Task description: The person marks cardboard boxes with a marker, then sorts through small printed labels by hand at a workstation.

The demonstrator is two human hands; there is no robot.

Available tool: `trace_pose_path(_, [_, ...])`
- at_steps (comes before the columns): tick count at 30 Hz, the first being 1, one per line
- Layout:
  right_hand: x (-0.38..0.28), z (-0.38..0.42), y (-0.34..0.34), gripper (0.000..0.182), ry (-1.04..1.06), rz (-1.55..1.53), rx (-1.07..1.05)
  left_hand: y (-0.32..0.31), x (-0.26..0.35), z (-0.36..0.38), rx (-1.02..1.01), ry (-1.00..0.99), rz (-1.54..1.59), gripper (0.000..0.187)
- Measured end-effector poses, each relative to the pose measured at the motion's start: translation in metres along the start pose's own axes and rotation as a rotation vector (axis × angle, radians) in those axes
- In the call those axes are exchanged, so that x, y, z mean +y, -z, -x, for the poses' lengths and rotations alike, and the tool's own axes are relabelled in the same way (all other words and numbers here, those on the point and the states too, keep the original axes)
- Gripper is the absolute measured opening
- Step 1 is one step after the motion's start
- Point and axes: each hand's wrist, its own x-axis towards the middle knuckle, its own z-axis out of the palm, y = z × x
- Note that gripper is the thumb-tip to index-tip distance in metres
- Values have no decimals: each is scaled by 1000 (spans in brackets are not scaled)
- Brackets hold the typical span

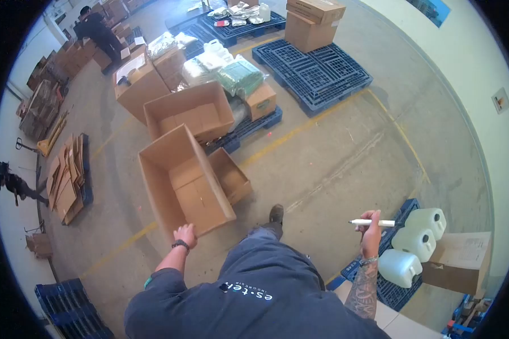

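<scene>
My left hand is closed on the near rim of a large open cardboard box. The box's top is open toward me, and I see bare brown walls inside it. In my right hand is a white marker pen, held out to the side with its dark tip pointing left. A smaller open carton stands against the far right side of the large box. Just behind it is another open cardboard box.
White jerrycans stand on a blue pallet at right, beside an open carton. Ahead, a pallet carries stacked boxes. Flattened cardboard lies at left, near a walking person. Another person stands farther back.
</scene>
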Motion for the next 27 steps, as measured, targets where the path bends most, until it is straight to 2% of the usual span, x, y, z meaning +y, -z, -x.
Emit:
trace_pose_path(3, [-11, -65, -10, 43, 9, 4, 26, 29, 24, -11, -204, 58, -33, 62])
trace_pose_path(4, [-13, -84, -13, 31, 82, 41, -9, 58, 41, -8, -268, 28, -158, 63])
trace_pose_path(5, [-15, -101, -17, 31, 65, 33, -6, 76, 52, -18, -276, 35, -174, 63])
trace_pose_path(7, [-25, -140, -31, 15, 128, 145, -16, 107, 70, -41, -497, -30, -289, 55])
trace_pose_path(9, [-23, -185, -42, 11, 77, 93, -7, 122, 83, -80, -514, -79, -317, 54])
trace_pose_path(12, [-18, -253, -68, 18, 10, 26, -82, 161, 118, -126, -465, -118, -218, 52])
trace_pose_path(14, [-18, -306, -88, 19, -19, -22, -92, 221, 169, -143, -339, -265, 266, 49])
trace_pose_path(15, [-17, -336, -100, 20, -25, -73, -111, 249, 200, -156, -352, -264, 259, 49])
trace_pose_path(16, [-14, -368, -109, 20, -42, -72, -106, 275, 232, -170, -346, -222, 405, 45])
trace_pose_path(17, [-9, -401, -119, 21, -49, -147, -139, 290, 258, -187, -338, -176, 549, 42])
trace_pose_path(18, [-7, -434, -130, 22, -52, -225, -171, 289, 277, -214, -351, -170, 540, 42])
trace_pose_path(20, [-8, -503, -156, 24, -107, -294, -218, 276, 310, -284, 52, -311, 726, 29])
trace_pose_path(21, [-9, -543, -173, 25, -143, -363, -270, 281, 328, -320, 37, -301, 718, 29])
trace_pose_path(23, [-6, -619, -214, 25, -219, -335, -260, 290, 358, -392, -80, -189, 756, 58])
trace_pose_path(24, [2, -649, -233, 24, -283, -307, -247, 278, 353, -434, -41, -406, 489, 58])
trace_pose_path(25, [17, -680, -250, 24, -325, -306, -231, 284, 365, -461, -81, -390, 476, 58])
trace_pose_path(27, [56, -740, -283, 23, -274, -144, -416, 292, 394, -526, 133, -483, 404, 56])
